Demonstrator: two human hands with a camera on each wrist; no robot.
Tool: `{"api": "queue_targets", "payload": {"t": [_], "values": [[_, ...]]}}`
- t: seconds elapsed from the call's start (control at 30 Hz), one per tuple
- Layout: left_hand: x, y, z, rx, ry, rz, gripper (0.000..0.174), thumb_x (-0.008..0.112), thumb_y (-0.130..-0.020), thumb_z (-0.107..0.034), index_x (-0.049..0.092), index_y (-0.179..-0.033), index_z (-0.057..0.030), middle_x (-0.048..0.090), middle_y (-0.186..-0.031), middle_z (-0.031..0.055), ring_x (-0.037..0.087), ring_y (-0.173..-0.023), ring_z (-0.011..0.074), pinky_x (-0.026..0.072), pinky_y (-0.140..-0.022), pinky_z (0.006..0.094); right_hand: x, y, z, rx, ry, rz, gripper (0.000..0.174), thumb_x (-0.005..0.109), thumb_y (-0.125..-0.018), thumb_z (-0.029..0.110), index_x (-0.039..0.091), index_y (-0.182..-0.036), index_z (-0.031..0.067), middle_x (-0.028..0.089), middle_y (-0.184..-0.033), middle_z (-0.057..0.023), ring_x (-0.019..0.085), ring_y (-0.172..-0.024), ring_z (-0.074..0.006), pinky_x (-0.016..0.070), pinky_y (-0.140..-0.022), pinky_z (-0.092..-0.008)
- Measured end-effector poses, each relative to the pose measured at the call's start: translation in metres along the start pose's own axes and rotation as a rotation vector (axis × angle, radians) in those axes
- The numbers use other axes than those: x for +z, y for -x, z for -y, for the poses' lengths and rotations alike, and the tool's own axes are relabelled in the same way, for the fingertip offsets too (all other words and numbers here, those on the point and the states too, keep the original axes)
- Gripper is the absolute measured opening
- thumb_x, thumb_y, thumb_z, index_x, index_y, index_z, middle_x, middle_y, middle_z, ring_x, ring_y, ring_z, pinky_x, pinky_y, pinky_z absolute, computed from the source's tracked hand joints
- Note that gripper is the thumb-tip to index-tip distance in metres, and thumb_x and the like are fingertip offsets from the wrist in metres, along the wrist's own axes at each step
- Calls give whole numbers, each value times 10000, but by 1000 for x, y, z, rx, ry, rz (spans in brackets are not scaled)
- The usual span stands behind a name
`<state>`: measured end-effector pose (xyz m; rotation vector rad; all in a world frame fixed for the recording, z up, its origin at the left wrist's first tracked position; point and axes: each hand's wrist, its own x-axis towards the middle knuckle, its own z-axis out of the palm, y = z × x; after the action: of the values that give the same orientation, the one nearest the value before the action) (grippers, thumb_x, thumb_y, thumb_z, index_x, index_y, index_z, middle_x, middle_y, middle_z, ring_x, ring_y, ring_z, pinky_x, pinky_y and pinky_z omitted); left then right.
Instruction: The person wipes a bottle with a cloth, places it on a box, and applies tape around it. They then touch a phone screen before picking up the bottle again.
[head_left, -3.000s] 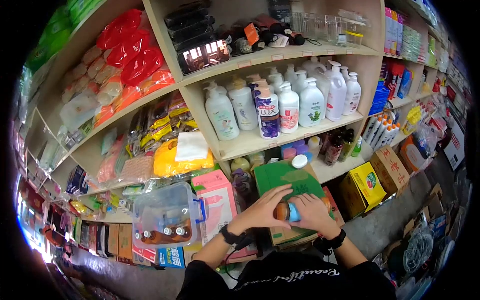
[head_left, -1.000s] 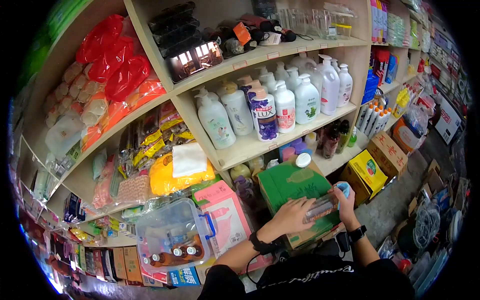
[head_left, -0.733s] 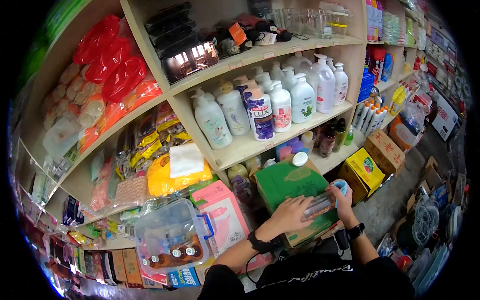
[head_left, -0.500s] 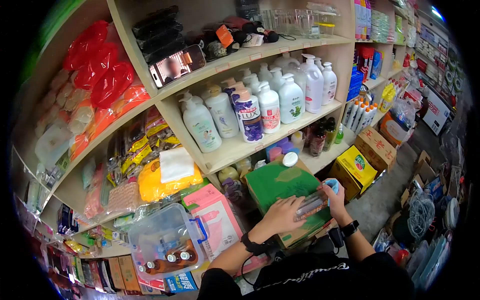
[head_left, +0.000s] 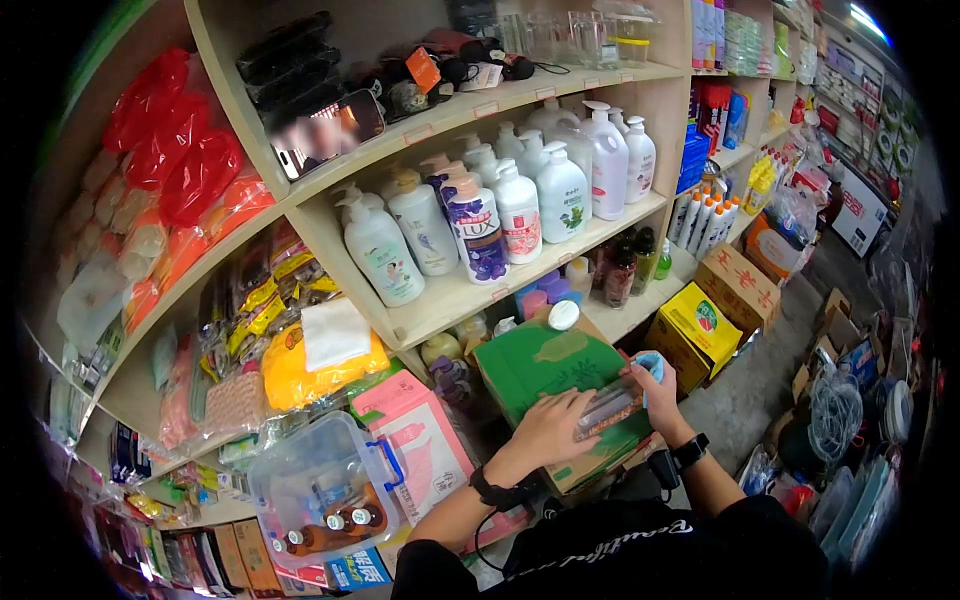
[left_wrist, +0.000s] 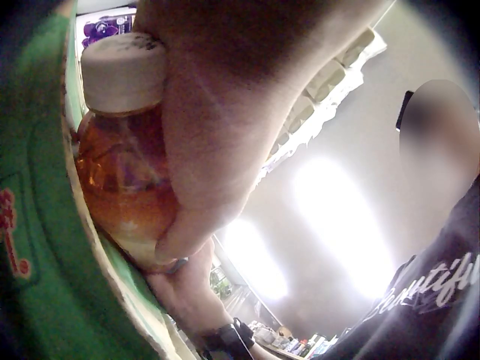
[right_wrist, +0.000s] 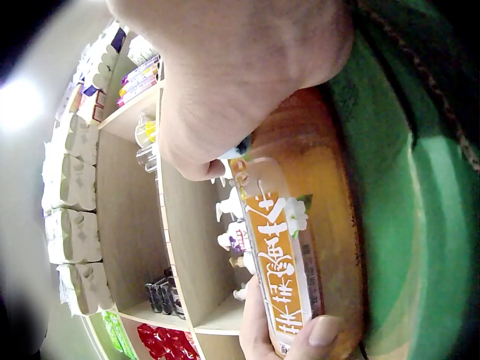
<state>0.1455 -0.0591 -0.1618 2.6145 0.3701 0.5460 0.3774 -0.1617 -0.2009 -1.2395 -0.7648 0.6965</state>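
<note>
One bottle [head_left: 611, 407] atop green box [head_left: 540, 362].
Left hand [head_left: 545, 432] curls fingers round capped end, likely steadying it; right hand [head_left: 663, 398] pinches blue cloth [head_left: 651, 364].

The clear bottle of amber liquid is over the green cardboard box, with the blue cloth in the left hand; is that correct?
The head view shows the cloth in the right hand, not the left hand; the bottle is over the box.

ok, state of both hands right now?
Left hand: closed on the bottle.
Right hand: closed on a light-blue cloth, at the bottle's end.
</note>
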Motion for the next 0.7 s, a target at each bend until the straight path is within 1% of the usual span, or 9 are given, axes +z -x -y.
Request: {"api": "queue_targets", "payload": {"t": [0.13, 0.2, 0.3, 0.43, 0.5, 0.6, 0.63, 0.67, 0.7], "values": [[0, 2, -2, -15, -13, 6, 771, 844, -850, -432, 569, -1468, -61, 676, -1353, 241, 684, -1192, 412, 534, -1045, 482, 0, 0, -3, -23, 10, 2, 161, 676, -1029, 138, 650, -1118, 7, 726, -989, -30, 621, -908, -93, 490, -832, -270], [0, 1, -3, -24, -38, -2, 757, 846, -849, -429, 575, -1460, -73, 677, -1354, 237, 680, -1203, 415, 532, -1047, 491, 0, 0, -3, -4, -20, -6, 154, 673, -1029, 132, 651, -1118, 9, 730, -1000, -36, 627, -917, -101, 496, -845, -279], [4, 1, 1, -23, 2, -15, 750, 847, -847, -427, 576, -1454, -78, 677, -1354, 239, 679, -1210, 417, 530, -1045, 506, -1, -1, -4, -4, -7, 3, 158, 676, -1024, 135, 652, -1119, 11, 730, -1005, -47, 641, -929, -124, 506, -873, -300], [2, 1, 1, -27, -3, -3, 749, 845, -849, -420, 573, -1455, -73, 679, -1352, 238, 681, -1211, 412, 531, -1039, 511, 2, 1, 6, 12, -2, 9, 160, 677, -1024, 137, 651, -1116, 8, 731, -1009, -60, 653, -946, -134, 511, -884, -307], [1, 1, -1, -23, -21, -17, 749, 844, -849, -417, 572, -1454, -70, 680, -1354, 235, 683, -1210, 405, 532, -1037, 511, 0, -1, 1, -19, 7, 16, 160, 675, -1028, 143, 649, -1108, 6, 731, -1016, -70, 667, -963, -147, 518, -898, -318], [1, 1, 0, -23, 2, -9, 754, 844, -845, -422, 573, -1454, -70, 680, -1355, 243, 682, -1208, 408, 530, -1042, 509, 1, -1, -1, -9, -65, 13, 158, 675, -1030, 146, 650, -1102, 8, 731, -1021, -72, 674, -973, -152, 524, -907, -323], [1, 1, -1, -15, 13, -2, 754, 844, -845, -422, 573, -1454, -70, 680, -1355, 243, 682, -1208, 408, 530, -1042, 509, 0, -1, 0, -24, -43, 19, 167, 687, -1026, 151, 652, -1103, 7, 730, -1024, -66, 670, -976, -143, 525, -909, -318], [1, 0, 0, -23, 1, -1, 762, 844, -841, -427, 572, -1456, -68, 677, -1358, 250, 681, -1210, 411, 529, -1044, 509, -2, 0, 3, 71, 24, -2, 169, 698, -1023, 153, 655, -1108, 13, 736, -1023, -60, 667, -963, -133, 526, -895, -308], [1, 0, 0, -29, -10, 0, 770, 845, -838, -432, 571, -1457, -66, 675, -1361, 258, 680, -1211, 414, 527, -1047, 508, -1, 0, 4, 63, -14, 4, 169, 700, -1022, 155, 657, -1109, 17, 740, -1022, -57, 665, -955, -128, 523, -881, -300]]}}
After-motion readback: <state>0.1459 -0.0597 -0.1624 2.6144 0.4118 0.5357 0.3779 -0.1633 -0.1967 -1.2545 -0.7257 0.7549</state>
